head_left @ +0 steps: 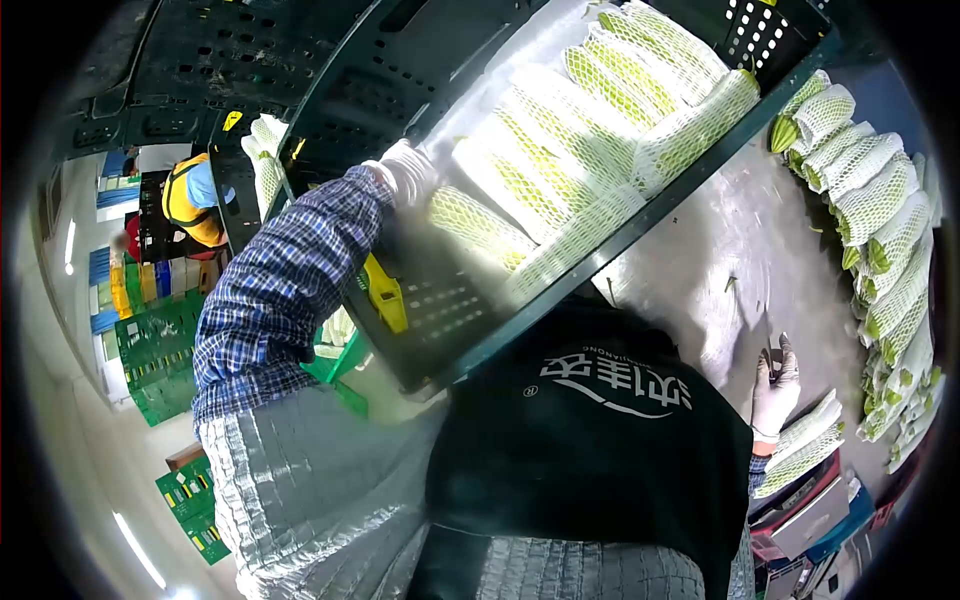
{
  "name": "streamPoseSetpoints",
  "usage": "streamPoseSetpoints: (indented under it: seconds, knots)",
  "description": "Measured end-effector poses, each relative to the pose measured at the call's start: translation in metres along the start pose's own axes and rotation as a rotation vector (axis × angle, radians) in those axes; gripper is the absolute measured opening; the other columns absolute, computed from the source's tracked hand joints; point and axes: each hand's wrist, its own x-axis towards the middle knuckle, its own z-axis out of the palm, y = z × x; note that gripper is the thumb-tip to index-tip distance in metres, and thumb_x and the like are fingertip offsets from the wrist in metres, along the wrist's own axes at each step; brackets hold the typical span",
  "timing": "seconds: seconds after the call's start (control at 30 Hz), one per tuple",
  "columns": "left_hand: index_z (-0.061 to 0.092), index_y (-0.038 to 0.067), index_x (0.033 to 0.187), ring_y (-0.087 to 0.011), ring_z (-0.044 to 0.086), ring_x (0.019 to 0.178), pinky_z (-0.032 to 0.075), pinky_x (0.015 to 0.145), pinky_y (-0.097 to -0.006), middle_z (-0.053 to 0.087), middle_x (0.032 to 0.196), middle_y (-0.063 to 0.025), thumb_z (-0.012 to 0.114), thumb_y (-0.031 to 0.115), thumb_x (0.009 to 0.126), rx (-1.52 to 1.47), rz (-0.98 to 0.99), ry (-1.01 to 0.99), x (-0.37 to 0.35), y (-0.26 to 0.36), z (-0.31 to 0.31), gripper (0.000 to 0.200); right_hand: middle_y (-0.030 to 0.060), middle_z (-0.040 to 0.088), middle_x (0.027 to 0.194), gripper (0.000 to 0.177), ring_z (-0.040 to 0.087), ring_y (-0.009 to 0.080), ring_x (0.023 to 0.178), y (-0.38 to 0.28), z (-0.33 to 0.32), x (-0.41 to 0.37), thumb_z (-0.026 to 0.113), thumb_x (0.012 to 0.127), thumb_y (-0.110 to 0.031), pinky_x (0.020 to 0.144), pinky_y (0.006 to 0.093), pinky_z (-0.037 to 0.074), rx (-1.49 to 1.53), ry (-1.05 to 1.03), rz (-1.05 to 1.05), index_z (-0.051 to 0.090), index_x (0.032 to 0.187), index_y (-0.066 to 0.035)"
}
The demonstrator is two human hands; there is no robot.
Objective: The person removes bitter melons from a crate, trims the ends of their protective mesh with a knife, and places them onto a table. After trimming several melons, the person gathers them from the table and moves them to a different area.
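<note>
A dark green crate tilts across the view in front of me. Inside it, long green gourd-like vegetables in white foam net sleeves lie side by side on a pale liner. My left hand, in a white glove, is at the crate's left side beside the nearest netted vegetables; glare and blur hide its fingers. Over the metal table, my right hand, also gloved, has its fingers closed around what looks like a small thin-bladed knife. Two netted vegetables lie just beside that hand.
A long row of netted vegetables lines the table's right side. Stem scraps lie on the metal. A yellow clip sits on the crate's end. Green crates and a person in an orange-yellow vest are at the left.
</note>
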Motion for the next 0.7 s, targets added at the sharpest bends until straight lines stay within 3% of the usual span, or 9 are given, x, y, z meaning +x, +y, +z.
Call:
streamPoseSetpoints:
  seconds: [0.1,0.2,0.33,0.4,0.43,0.47,0.57,0.63,0.7]
  knots:
    - [0.072,0.01,0.108,-0.027,0.059,0.108,0.037,0.106,-0.0502,0.065,0.104,-0.0112,0.083,0.043,0.054,0.24,0.016,0.227,-0.016,0.006,-0.001,0.064,0.0061,0.067,0.098,0.049,0.063,0.0123,0.084,-0.021,-0.007,0.001,0.062,0.089,0.003,0.077,0.0261,0.051,0.016,0.006,0.035,0.057,0.136,-0.006]
    - [0.07,0.013,0.106,-0.0285,0.06,0.108,0.04,0.104,-0.0466,0.067,0.095,-0.0095,0.085,0.029,0.053,0.258,0.007,0.504,-0.039,-0.01,-0.011,0.056,0.0053,0.064,0.092,0.048,0.059,0.0124,0.077,-0.025,-0.011,0.006,0.064,0.085,0.003,0.072,0.0263,0.05,0.057,0.057,0.01,0.061,0.131,-0.005]
    - [0.065,0.009,0.098,-0.0288,0.069,0.083,0.053,0.079,-0.0348,0.071,0.087,-0.0104,0.081,0.017,0.059,-0.077,-0.172,0.587,-0.132,-0.027,-0.066,0.043,0.0067,0.067,0.097,0.045,0.061,0.0104,0.08,-0.027,-0.024,0.022,0.063,0.083,0.005,0.073,0.025,0.05,0.123,0.069,-0.053,0.063,0.128,-0.003]
    - [0.063,0.007,0.097,-0.0275,0.069,0.079,0.052,0.074,-0.0339,0.071,0.086,-0.0109,0.078,0.013,0.061,-0.201,-0.154,0.803,-0.165,-0.044,-0.065,0.04,0.0079,0.068,0.101,0.044,0.063,0.0104,0.083,-0.039,-0.025,0.038,0.062,0.084,0.006,0.075,0.025,0.051,0.169,0.117,-0.132,0.063,0.127,-0.002]
    - [0.065,0.004,0.104,-0.0227,0.068,0.086,0.053,0.077,-0.0321,0.07,0.093,-0.0138,0.079,0.01,0.064,-0.528,-0.105,0.764,-0.189,-0.035,-0.077,0.043,0.0092,0.068,0.106,0.04,0.065,0.0114,0.09,-0.069,-0.03,0.045,0.061,0.085,0.007,0.08,0.0252,0.053,0.15,0.102,-0.119,0.064,0.125,0.0]
    - [0.065,-0.001,0.111,-0.0165,0.065,0.093,0.052,0.083,-0.0283,0.07,0.102,-0.0097,0.08,0.005,0.067,-1.223,0.249,0.838,-0.19,-0.046,-0.059,0.047,0.0094,0.068,0.108,0.041,0.065,0.0121,0.092,-0.094,-0.032,0.052,0.058,0.085,0.009,0.084,0.0251,0.053,0.295,0.074,-0.173,0.063,0.126,0.001]
    - [0.06,-0.001,0.127,-0.0132,0.061,0.101,0.051,0.086,-0.0264,0.068,0.114,-0.008,0.084,0.01,0.069,-1.359,0.247,1.016,-0.174,-0.022,-0.048,0.064,0.0083,0.069,0.107,0.044,0.065,0.0123,0.092,-0.176,-0.034,0.072,0.056,0.084,0.009,0.084,0.0253,0.054,0.536,0.078,-0.399,0.062,0.127,-0.001]
    - [0.058,-0.001,0.131,-0.0117,0.061,0.095,0.052,0.075,-0.0249,0.068,0.117,-0.0073,0.082,0.011,0.07,-1.506,0.278,0.85,-0.169,0.003,-0.054,0.067,0.0083,0.071,0.1,0.044,0.067,0.0135,0.085,-0.215,-0.036,0.087,0.058,0.084,0.005,0.077,0.0267,0.055,0.485,0.099,-0.527,0.064,0.126,-0.004]
    - [0.062,-0.003,0.124,-0.0093,0.062,0.075,0.05,0.06,-0.0224,0.07,0.1,-0.0055,0.078,0.014,0.073,-1.617,0.453,0.84,-0.152,0.027,-0.05,0.056,0.0113,0.071,0.089,0.04,0.068,0.0184,0.074,-0.256,-0.037,0.096,0.059,0.086,-0.001,0.068,0.029,0.054,0.395,0.289,-0.701,0.065,0.125,-0.008]
